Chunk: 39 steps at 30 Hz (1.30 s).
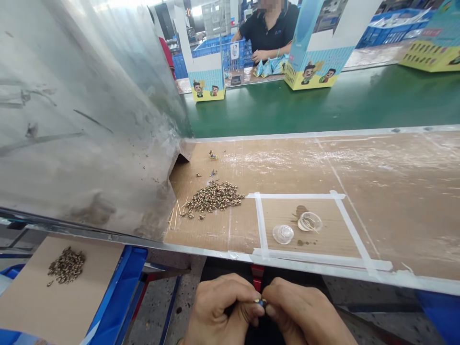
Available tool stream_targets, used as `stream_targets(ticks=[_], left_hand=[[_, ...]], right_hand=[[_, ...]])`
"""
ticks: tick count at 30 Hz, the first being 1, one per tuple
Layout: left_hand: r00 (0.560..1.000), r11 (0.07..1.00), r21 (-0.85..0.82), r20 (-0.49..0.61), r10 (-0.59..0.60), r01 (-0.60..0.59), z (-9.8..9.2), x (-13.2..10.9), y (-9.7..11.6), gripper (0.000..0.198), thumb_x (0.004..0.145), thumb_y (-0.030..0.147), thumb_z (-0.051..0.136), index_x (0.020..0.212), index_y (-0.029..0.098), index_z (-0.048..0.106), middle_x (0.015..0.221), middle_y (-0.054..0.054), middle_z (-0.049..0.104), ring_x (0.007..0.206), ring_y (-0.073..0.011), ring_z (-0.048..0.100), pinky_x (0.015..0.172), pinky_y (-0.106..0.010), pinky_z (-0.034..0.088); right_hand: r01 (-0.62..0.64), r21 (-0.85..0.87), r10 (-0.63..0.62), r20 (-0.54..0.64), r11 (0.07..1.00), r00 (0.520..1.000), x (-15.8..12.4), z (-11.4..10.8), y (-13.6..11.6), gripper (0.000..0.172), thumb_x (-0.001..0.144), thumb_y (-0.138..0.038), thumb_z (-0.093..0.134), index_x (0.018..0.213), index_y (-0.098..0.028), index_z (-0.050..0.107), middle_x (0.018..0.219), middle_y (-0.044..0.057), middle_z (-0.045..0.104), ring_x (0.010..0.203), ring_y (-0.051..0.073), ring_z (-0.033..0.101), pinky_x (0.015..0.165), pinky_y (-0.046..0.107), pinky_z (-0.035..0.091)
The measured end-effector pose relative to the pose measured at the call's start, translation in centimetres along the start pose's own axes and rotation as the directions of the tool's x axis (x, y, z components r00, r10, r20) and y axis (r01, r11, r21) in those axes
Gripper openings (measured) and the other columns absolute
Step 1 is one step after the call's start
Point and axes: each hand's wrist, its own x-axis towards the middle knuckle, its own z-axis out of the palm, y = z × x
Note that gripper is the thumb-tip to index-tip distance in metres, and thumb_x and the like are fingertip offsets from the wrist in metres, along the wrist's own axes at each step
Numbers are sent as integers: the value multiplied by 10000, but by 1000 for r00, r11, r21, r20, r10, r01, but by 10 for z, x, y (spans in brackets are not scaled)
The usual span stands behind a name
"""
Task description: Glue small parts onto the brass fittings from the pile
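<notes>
My left hand [224, 304] and my right hand [300, 306] meet above my lap, just off the table's front edge. Between their pinched fingertips is a tiny blue and yellow piece [260, 302], mostly covered by the fingers. Both hands are closed on it. On the cardboard-covered table lies a pile of small brown and gold pieces [215, 196], with a few loose ones behind it. Inside a white tape frame [302, 195] stand a small clear cup [309, 222] with a thin stick in it and a clear lid [283, 234].
A metal panel [89, 120] rises at the left. Thin wooden sticks [176, 215] lie by the pile. A second pile [67, 266] rests on cardboard over a blue crate [118, 287]. Printed boxes [312, 67] stand on the green belt [251, 115]; a person [269, 31] sits beyond.
</notes>
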Motion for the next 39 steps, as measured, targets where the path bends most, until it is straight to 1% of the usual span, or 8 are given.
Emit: stream_targets(ticks=[3,6,10,13,18,21,31,39], left_hand=[[1000,1000,1,-1,14,-14,0,1,2,151,903,21,721,891,171,722,657,-14,721,565,-123,688,576,-171,559],[1000,1000,14,-6,3,-3,-2,2,4,153,913,27,709,869,172,722,656,-18,734,579,-126,693,596,-175,561],[1000,1000,18,4,-13,13,-4,1,2,149,915,36,708,855,171,728,652,-21,733,584,-132,688,594,-187,553],[1000,999,26,-8,-28,28,-4,2,-4,139,918,59,725,836,172,732,682,-24,749,601,-131,694,610,-189,553],[997,997,-7,-29,-73,73,-3,4,-21,136,900,68,769,831,184,754,761,-37,791,781,-194,769,768,-269,618],[997,997,-9,-30,-77,77,-4,5,-29,136,896,68,770,838,190,759,784,-39,803,867,-219,792,835,-299,626],[997,996,40,22,-79,78,-6,18,-39,130,906,64,750,846,179,758,802,-48,806,822,-214,775,814,-315,605],[996,998,43,79,-52,48,-11,24,-42,136,896,52,742,822,163,766,780,-69,805,777,-212,771,763,-306,619]], right_hand=[[-10,-16,10,-5,1000,1000,-3,2,0,240,1057,-61,395,985,-241,536,735,-38,582,581,123,580,552,236,424],[-68,-33,71,77,997,995,0,-1,-3,250,1043,-28,416,1003,-240,543,780,-25,616,639,135,617,616,247,455],[-7,-23,9,68,1000,998,6,-3,-3,251,1004,-13,420,987,-240,527,743,-31,585,594,133,588,563,244,429],[-31,-14,32,80,999,996,7,-1,0,257,1002,-9,413,983,-241,523,745,-29,580,594,132,571,565,243,419],[-79,1,79,83,997,993,7,7,9,260,1017,-27,382,965,-245,515,758,-28,563,625,137,547,585,244,399],[-106,-7,106,68,994,992,8,9,14,253,1023,-49,377,930,-245,506,738,-33,554,608,137,537,577,248,389],[-124,23,124,32,992,992,16,10,30,251,1041,-60,382,922,-244,506,726,-43,543,595,127,523,574,235,390],[-96,42,95,37,994,995,16,10,38,252,1032,-53,390,916,-249,497,716,-46,527,585,131,519,564,244,371]])
